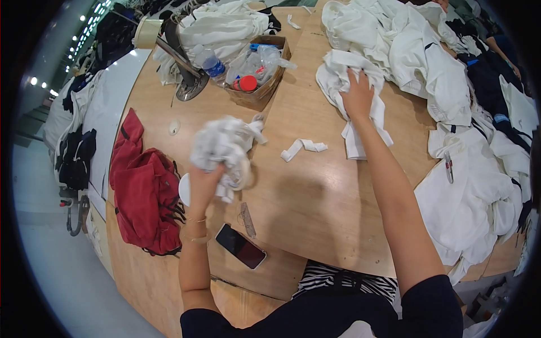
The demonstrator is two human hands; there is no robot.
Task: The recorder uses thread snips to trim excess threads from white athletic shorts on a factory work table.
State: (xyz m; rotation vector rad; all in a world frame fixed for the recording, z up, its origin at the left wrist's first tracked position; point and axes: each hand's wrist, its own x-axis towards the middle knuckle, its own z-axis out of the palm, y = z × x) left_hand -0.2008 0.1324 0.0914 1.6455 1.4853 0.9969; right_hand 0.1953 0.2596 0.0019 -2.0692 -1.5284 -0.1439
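Observation:
My left hand point(204, 181) is raised over the wooden table point(315, 191) and grips a crumpled white cloth bundle point(225, 145), blurred by motion. My right hand point(357, 94) reaches far forward and lies on a white garment point(352, 70) at the edge of a big pile of white clothes point(406, 39); its fingers press down on the fabric. Between the two hands a small white fabric strip point(303, 147) lies loose on the table.
A red bag point(143, 191) lies at the left edge, a dark phone point(240, 246) near me. A cardboard box point(260, 93) with plastic bottles stands at the back, beside a lamp base point(191, 87). More white garments point(479, 191) are heaped at right.

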